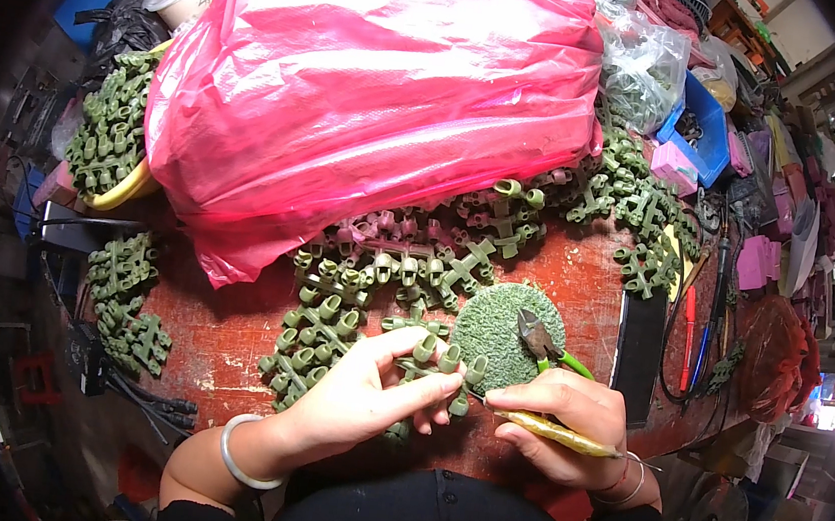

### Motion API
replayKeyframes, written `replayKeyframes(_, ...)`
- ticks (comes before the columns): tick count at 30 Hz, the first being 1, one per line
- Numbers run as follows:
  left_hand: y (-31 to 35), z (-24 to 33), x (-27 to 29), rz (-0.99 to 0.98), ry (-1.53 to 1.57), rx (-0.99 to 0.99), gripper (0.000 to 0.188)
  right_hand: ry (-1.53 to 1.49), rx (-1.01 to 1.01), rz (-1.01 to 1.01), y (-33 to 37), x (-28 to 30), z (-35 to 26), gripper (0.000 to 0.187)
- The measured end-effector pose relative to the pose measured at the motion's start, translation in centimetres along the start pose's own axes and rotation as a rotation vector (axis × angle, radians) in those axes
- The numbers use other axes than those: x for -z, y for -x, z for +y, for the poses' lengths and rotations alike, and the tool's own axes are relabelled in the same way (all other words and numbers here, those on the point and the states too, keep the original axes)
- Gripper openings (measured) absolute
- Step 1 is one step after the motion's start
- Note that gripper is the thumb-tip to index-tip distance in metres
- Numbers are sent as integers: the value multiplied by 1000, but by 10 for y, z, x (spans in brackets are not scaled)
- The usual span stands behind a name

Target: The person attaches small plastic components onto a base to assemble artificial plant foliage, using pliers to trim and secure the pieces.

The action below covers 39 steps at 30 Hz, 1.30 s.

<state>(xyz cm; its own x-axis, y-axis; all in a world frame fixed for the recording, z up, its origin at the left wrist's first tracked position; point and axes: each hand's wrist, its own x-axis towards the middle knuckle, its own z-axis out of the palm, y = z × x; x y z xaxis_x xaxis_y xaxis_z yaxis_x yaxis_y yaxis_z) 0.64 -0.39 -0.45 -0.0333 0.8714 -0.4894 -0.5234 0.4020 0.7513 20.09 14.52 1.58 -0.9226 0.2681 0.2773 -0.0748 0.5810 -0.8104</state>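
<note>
Just left of the middle of the bench, my left hand (391, 384) grips a green moulded piece (444, 353) with several small cup shapes on a stem, fingers closed round it. A slim tool wrapped in yellow (557, 432) lies in my closed right hand (573, 416), with a thin metal end past the wrist side. The tool's other end points toward the green piece, a little apart from it. Side cutters (545, 343) with green handles rest on a round green pad (491, 328) just beyond my hands. More green moulded pieces (314, 346) are heaped beside my left hand.
A large pink plastic sheet (384, 87) covers a bulky pile across the back of the red worn bench (219, 342). Green clusters (127, 298) lie at the left. To the right are a black flat panel (638, 352), a red pen (690, 322), cables and a blue bin (702, 127).
</note>
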Motion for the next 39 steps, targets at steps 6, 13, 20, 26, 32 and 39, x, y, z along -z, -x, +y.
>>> replayKeyframes(6,0,-1,1,4,7,-5,19,-9,2,-9,-1,-1,1,34)
replayKeyframes(13,-1,-1,0,21,-1,-1,19,-5,11,-17,-1,-1,0,35)
replayKeyframes(20,-1,-2,0,18,20,-8,19,11,7,-29,-2,0,-2,35)
replayKeyframes(26,0,-1,0,22,19,0,18,16,15,-41,-2,-1,-2,35)
replayKeyframes(32,-1,-1,0,20,25,-2,17,24,21,-43,-2,-1,-1,36)
replayKeyframes(39,0,0,0,24,19,-12,17,21,27,-45,-2,-1,-1,36)
